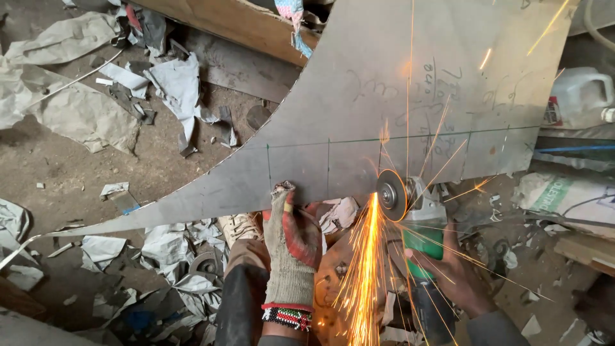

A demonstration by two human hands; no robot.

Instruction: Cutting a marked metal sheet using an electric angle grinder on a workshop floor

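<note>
1. The gloved left hand (291,247) pinches the steel sheet (397,109) edge near the cutting disc (391,194); a slip risks contact.
2. The bare right hand (458,269) wraps the green angle grinder (423,240) below that edge; sparks (365,275) may burn it or ignite floor paper scraps (77,109).

Sheet metal panel (397,109): dull grey, matt, smooth, faintly scratched. Left hand (291,240) wears a knitted cloth glove, coarse weave, with a red rubbery coating. Right hand (458,269) bare, on an angle grinder (419,240) with glossy green plastic body; metal disc (391,194) shiny. Crumpled paper scraps (70,109), matt grey-white. Jug (580,96): translucent white plastic. Wooden board (237,22), rough.
</note>
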